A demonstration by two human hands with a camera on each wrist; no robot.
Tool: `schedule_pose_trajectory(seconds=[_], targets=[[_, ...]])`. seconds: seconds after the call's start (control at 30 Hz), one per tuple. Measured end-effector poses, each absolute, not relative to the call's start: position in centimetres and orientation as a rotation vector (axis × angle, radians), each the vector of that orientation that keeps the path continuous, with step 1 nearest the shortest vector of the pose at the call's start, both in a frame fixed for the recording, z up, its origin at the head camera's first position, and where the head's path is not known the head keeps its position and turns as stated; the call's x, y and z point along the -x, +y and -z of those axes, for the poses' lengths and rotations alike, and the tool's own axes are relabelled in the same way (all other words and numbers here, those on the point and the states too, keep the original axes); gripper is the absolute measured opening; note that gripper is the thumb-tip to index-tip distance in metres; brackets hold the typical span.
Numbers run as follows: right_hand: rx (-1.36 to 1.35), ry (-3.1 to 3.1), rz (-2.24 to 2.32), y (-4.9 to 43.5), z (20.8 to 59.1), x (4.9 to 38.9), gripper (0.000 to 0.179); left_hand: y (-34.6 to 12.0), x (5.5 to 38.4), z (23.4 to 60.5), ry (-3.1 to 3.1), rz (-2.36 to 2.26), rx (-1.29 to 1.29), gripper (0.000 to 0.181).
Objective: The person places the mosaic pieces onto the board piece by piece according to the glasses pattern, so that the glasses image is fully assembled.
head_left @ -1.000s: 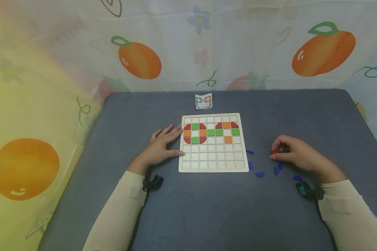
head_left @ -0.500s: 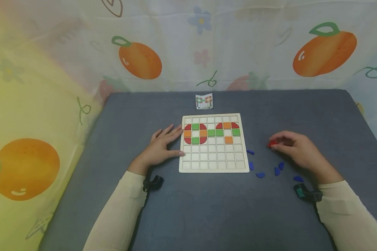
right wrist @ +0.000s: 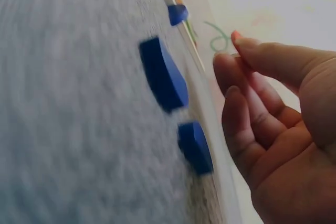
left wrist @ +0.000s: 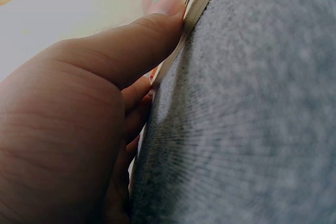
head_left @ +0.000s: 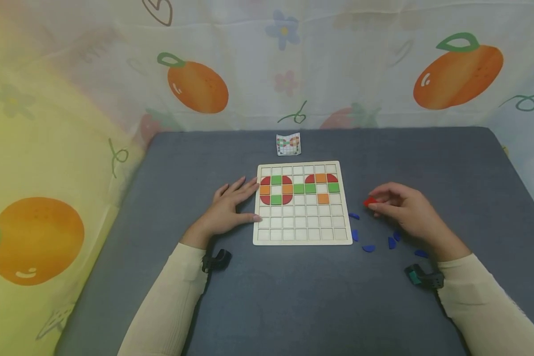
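Observation:
A pale wooden grid board [head_left: 300, 237] lies on the table, with red, orange and green tiles set in its upper rows. Along the board's left edge rests my left hand [head_left: 227, 207], fingers spread and thumb touching the rim; the left wrist view shows the thumb [left wrist: 142, 38] on that edge. Right of the board, my right hand [head_left: 407, 210] pinches a red tile [head_left: 369, 201] between thumb and fingers. Only a sliver of the tile shows in the right wrist view, so its full shape is hidden.
Several blue half-round pieces [head_left: 368, 248] lie scattered between the board and my right forearm. Behind the board is a small printed pattern card [head_left: 288, 144]. The grey table [head_left: 293, 296] ends at a fruit-patterned cloth [head_left: 249, 59].
My right hand has moved left toward the board with the red tile, which shows more clearly now. My left hand has stayed in place on the board's edge.

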State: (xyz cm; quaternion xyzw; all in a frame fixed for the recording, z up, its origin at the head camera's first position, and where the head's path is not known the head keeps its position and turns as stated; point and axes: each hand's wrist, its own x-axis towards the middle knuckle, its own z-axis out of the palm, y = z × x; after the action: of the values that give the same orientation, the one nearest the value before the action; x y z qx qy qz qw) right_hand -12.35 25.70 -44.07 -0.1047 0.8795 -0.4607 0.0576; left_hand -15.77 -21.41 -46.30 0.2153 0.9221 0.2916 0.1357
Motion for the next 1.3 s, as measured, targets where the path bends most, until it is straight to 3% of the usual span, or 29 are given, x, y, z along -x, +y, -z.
schedule_pose_trajectory(seconds=[1.3], targets=[[0.457,2.499,1.492,14.5,44.1,14.4,0.026,-21.5,15.8,46.6,2.686,-0.838,-0.630,0.099]])
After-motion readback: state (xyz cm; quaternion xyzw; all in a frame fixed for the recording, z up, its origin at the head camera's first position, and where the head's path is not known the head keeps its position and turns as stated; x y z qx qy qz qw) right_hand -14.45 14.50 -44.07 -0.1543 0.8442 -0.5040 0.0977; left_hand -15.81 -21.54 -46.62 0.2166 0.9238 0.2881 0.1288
